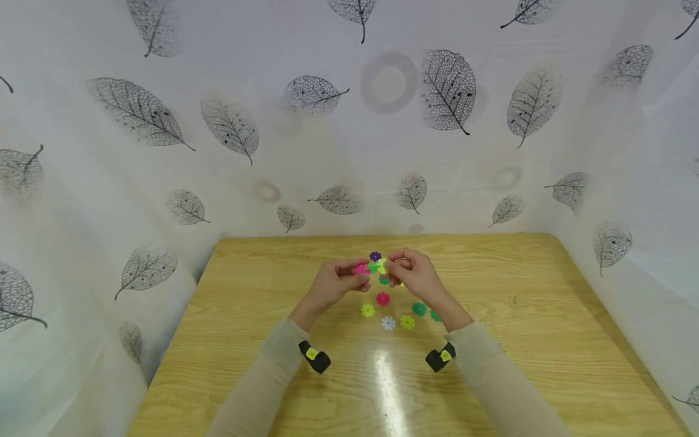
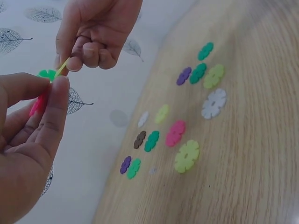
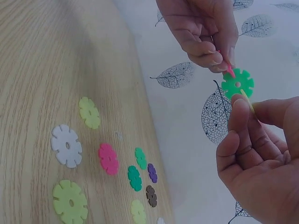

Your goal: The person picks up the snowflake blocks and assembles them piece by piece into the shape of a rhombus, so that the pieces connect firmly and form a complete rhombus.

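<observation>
My left hand (image 1: 333,285) pinches a pink interlocking disc (image 2: 36,106) between thumb and fingers. Across from it, my right hand (image 1: 417,279) holds a yellow interlocking disc (image 1: 381,265) by thumb and fingertips. Between the two sits a green interlocking disc (image 3: 238,79), notched round its edge with a hole in the middle. The pink disc meets one side of the green disc and the yellow one meets the opposite side, both edge-on in the right wrist view. All three are held up above the table, and fingers cover much of the pink and yellow ones.
Several loose discs lie flat on the wooden table (image 1: 235,340) below the hands, among them a white disc (image 1: 388,323), a pink disc (image 1: 383,298), a teal disc (image 1: 418,309) and a purple disc (image 1: 375,256). A leaf-patterned curtain (image 1: 349,152) surrounds the back and sides.
</observation>
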`<move>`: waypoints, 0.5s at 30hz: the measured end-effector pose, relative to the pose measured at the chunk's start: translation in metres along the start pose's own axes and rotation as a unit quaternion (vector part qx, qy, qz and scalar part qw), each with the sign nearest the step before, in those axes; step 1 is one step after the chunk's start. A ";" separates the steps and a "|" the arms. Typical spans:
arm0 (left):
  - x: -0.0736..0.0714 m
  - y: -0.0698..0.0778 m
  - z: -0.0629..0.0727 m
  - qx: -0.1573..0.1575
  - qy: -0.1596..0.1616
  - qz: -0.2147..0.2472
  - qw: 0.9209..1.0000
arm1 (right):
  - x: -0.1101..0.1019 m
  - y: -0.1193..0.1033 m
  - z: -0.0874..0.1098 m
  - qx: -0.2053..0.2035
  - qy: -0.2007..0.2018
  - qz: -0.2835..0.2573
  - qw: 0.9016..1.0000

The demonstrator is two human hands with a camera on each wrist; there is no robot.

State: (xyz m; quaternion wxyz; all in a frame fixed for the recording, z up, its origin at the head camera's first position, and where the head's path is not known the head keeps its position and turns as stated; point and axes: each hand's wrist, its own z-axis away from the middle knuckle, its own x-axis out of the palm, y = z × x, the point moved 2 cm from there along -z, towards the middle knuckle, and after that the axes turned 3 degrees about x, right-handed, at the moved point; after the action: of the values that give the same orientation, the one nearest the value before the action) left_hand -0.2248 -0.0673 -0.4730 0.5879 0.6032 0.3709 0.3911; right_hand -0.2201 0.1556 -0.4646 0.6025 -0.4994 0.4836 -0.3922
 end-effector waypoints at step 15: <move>0.003 0.001 0.000 0.001 0.004 -0.010 1.000 | -0.003 -0.002 0.002 0.003 -0.008 0.001 1.000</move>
State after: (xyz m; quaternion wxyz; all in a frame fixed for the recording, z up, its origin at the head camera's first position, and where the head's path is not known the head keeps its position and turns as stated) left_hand -0.2233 -0.0651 -0.4723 0.5895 0.5984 0.3800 0.3873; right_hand -0.2190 0.1583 -0.4619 0.6085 -0.5003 0.4774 -0.3892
